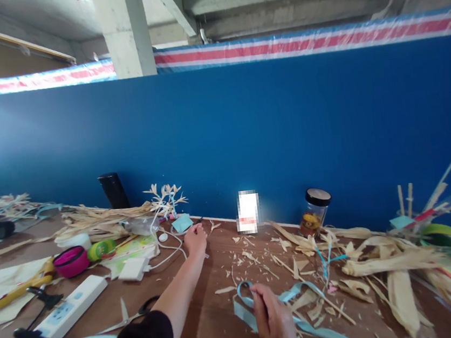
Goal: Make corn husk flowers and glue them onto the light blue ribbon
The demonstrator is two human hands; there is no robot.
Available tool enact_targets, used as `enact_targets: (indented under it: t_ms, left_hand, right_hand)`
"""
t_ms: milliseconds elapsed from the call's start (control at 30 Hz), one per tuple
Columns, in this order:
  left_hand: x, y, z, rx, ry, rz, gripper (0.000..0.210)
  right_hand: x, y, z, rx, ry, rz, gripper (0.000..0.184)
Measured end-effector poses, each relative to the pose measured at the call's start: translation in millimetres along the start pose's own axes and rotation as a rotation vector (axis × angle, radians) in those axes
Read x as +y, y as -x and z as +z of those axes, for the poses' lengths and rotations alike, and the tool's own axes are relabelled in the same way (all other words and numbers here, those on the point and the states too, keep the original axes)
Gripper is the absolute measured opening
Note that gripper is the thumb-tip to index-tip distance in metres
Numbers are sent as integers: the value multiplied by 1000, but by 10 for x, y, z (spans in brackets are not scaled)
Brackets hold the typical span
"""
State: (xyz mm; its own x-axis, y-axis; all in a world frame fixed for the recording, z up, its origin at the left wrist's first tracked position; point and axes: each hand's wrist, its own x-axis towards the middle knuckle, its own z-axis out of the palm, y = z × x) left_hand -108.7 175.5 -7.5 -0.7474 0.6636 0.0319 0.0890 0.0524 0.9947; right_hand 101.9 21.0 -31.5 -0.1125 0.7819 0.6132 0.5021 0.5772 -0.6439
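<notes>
My left hand (195,240) is stretched out to the back of the brown table, beside a small light-blue paper piece (182,223). Its fingers are curled together; a thin dark object shows just past the fingertips, and what they hold is unclear. Nearer to me, my right hand (273,318) pinches a light-blue ribbon (244,312), which loops over the thumb side and trails away to the right. A bundle of pale husk flowers (167,200) stands behind my left hand. To the right of the ribbon lies another husk flower with a blue-wrapped stem (324,266).
Scissors (125,317) lie left of my left forearm, near a white power strip (62,312) and white charger (133,268). A lidded jar (315,212) and bright, blurred-out screen (248,212) stand by the blue partition (222,137). Dried husks (394,258) pile up at right.
</notes>
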Motion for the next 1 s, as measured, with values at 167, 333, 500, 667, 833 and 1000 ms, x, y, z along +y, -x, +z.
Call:
enact_targets:
  t_ms: [167, 333, 500, 667, 833, 1000]
  left_hand:
    - [26, 453, -43, -111, 97, -144, 31]
    - [94, 1182, -87, -248, 158, -96, 36]
    - [209, 1514, -256, -375, 110, 83, 30]
    - [246, 1382, -439, -357, -4, 254, 25]
    - [313, 1260, -606, -155, -43, 456, 32]
    - [492, 1514, -735, -232, 316, 156, 35]
  right_hand:
    - [-59, -1, -35, -7, -45, 85, 24]
    - [-258, -132, -151, 55, -170, 200, 17]
    - [-471, -305, -275, 152, -464, 436, 18]
    - [-696, -219, -561, -87, -335, 377, 23]
    - [-766, -172, -691, -299, 150, 140, 29]
    - [-751, -380, -365, -313, 118, 117, 67]
